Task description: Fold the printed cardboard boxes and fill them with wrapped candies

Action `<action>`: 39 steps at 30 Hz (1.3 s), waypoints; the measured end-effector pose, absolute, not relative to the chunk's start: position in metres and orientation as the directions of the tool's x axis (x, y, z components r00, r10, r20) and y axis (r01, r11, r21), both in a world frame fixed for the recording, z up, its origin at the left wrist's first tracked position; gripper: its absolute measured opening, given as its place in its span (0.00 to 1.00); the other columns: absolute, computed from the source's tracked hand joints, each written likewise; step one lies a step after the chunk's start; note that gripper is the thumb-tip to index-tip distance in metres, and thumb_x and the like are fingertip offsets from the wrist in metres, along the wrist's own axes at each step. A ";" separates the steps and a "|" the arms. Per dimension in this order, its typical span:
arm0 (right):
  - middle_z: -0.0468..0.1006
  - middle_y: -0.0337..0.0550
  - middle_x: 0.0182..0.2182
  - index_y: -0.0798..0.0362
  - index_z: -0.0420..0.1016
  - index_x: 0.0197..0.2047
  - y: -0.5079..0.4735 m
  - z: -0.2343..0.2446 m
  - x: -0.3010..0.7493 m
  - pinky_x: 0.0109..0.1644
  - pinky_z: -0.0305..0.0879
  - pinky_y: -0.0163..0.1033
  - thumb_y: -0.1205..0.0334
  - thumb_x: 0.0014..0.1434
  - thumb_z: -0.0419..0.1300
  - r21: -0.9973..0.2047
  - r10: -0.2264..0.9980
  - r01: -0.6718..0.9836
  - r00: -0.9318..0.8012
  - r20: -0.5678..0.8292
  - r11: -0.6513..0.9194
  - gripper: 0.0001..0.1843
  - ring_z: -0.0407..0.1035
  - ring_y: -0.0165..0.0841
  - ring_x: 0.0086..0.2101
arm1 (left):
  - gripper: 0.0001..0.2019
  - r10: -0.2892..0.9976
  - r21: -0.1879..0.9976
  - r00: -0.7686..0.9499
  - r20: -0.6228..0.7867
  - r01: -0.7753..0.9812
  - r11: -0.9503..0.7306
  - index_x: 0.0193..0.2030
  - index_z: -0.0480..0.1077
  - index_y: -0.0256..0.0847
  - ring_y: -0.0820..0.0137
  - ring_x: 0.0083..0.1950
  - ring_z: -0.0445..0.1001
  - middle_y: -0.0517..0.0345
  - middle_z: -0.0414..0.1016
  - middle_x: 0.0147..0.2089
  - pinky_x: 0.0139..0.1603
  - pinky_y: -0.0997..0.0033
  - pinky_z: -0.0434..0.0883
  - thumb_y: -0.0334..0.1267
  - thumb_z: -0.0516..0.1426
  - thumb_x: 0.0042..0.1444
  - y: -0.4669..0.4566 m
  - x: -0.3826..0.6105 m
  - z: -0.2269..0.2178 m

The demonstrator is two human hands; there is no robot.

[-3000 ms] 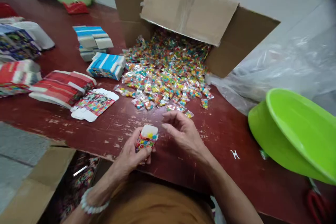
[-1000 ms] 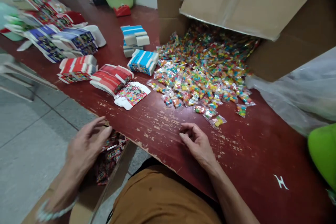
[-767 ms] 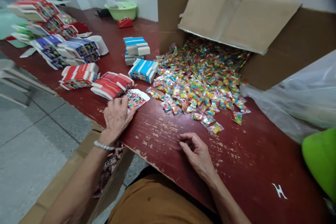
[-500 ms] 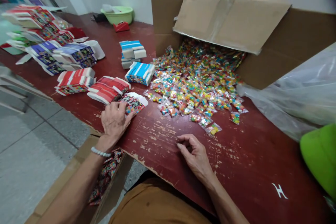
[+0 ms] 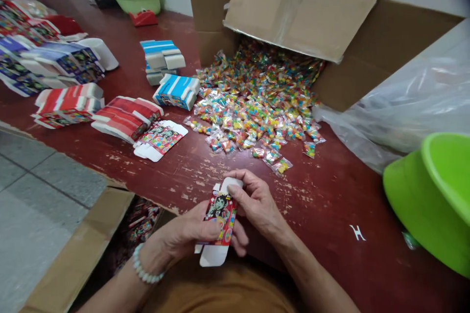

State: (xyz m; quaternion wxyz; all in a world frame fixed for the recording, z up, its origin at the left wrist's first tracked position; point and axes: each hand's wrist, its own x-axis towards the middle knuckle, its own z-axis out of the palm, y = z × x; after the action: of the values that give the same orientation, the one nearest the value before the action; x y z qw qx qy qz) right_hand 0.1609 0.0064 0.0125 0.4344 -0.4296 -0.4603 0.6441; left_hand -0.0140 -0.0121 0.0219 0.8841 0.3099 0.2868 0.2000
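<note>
Close to my body, my left hand [image 5: 191, 232] is wrapped round a small red printed candy box [image 5: 222, 208], its thumb across the front. White end flaps stick out at its top and bottom. My right hand [image 5: 259, 203] pinches the top flap between thumb and fingers. Beyond my left hand, another flat box blank [image 5: 163, 138] lies beside a stack of red boxes [image 5: 123, 116]. A heap of clear candy packets [image 5: 253, 112], filled with coloured sweets, spreads over the table past my right hand.
The packets spill from a large cardboard carton [image 5: 293, 14] at the back. Blue boxes [image 5: 176, 90] and purple boxes [image 5: 69, 63] stand left. A green tub [image 5: 411, 205] and plastic sheeting [image 5: 404, 107] are right. An open carton [image 5: 84, 254] of filled boxes sits below the table edge.
My left hand has brought a box blank from beside the red stack to my front, where it is now opened up. My right hand has closed on its flap. The view has shifted right.
</note>
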 end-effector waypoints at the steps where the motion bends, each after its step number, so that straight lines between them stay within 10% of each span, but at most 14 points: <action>1: 0.75 0.37 0.31 0.50 0.75 0.47 0.005 0.014 0.164 0.32 0.66 0.32 0.52 0.61 0.64 -0.967 0.951 -0.172 -0.278 -0.135 -0.188 0.15 0.67 0.27 0.28 | 0.26 0.524 0.680 0.759 -0.385 -0.151 0.718 0.40 0.81 0.34 0.61 0.35 0.80 0.43 0.83 0.36 0.37 0.69 0.72 0.55 0.70 0.43 -0.012 -0.011 0.021; 11: 0.75 0.41 0.44 0.42 0.57 0.65 -0.004 0.018 0.171 0.19 0.63 0.30 0.49 0.54 0.70 -0.903 0.894 -0.277 -0.399 -0.203 -0.328 0.40 0.67 0.23 0.22 | 0.28 0.662 0.806 0.667 -0.343 -0.153 0.572 0.44 0.80 0.36 0.61 0.37 0.77 0.48 0.81 0.35 0.38 0.65 0.71 0.53 0.73 0.40 -0.010 -0.004 0.015; 17: 0.76 0.48 0.51 0.47 0.62 0.63 -0.003 0.006 0.173 0.53 0.71 0.44 0.49 0.53 0.71 -0.937 0.940 -0.286 -0.326 -0.101 -0.200 0.38 0.73 0.36 0.47 | 0.15 0.660 0.784 0.583 -0.473 -0.062 0.617 0.31 0.80 0.34 0.66 0.26 0.79 0.51 0.80 0.26 0.28 0.73 0.71 0.44 0.72 0.42 -0.009 -0.002 0.016; 24: 0.75 0.36 0.27 0.51 0.75 0.47 -0.006 0.007 0.170 0.24 0.65 0.33 0.46 0.58 0.66 -0.898 0.893 -0.238 -0.356 -0.274 -0.371 0.20 0.64 0.25 0.20 | 0.16 0.776 0.767 0.401 -0.487 -0.229 0.600 0.34 0.77 0.36 0.68 0.22 0.77 0.56 0.80 0.24 0.27 0.70 0.76 0.44 0.72 0.45 -0.011 0.013 0.005; 30: 0.80 0.42 0.34 0.54 0.79 0.37 0.000 0.005 0.171 0.40 0.69 0.36 0.55 0.60 0.63 -0.996 0.997 -0.037 -0.025 -0.075 -0.076 0.10 0.72 0.31 0.34 | 0.23 0.882 0.869 0.257 -0.395 -0.205 0.449 0.49 0.72 0.39 0.64 0.45 0.81 0.53 0.84 0.45 0.46 0.71 0.78 0.44 0.71 0.48 -0.007 0.018 0.005; 35: 0.76 0.34 0.32 0.47 0.67 0.59 -0.002 -0.007 0.170 0.38 0.68 0.34 0.59 0.58 0.66 -0.989 0.989 -0.086 0.081 -0.125 -0.118 0.26 0.70 0.29 0.31 | 0.33 0.959 0.923 0.057 -0.279 -0.261 0.284 0.57 0.57 0.48 0.67 0.36 0.83 0.61 0.84 0.39 0.39 0.68 0.80 0.38 0.71 0.49 -0.013 0.023 0.006; 39: 0.77 0.37 0.35 0.49 0.74 0.49 -0.005 -0.010 0.165 0.39 0.68 0.34 0.58 0.59 0.65 -0.990 0.997 -0.138 0.062 -0.051 -0.042 0.15 0.71 0.29 0.33 | 0.30 0.972 0.948 0.040 -0.232 -0.214 0.235 0.58 0.61 0.49 0.67 0.41 0.83 0.55 0.83 0.47 0.39 0.70 0.80 0.39 0.69 0.52 -0.018 0.023 0.006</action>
State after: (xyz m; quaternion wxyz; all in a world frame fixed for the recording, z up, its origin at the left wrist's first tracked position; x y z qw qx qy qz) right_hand 0.1650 -0.0053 -0.0097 0.5375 -0.4923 -0.4362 0.5278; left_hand 0.0231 -0.0177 0.0064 0.6109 0.3832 0.4944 0.4852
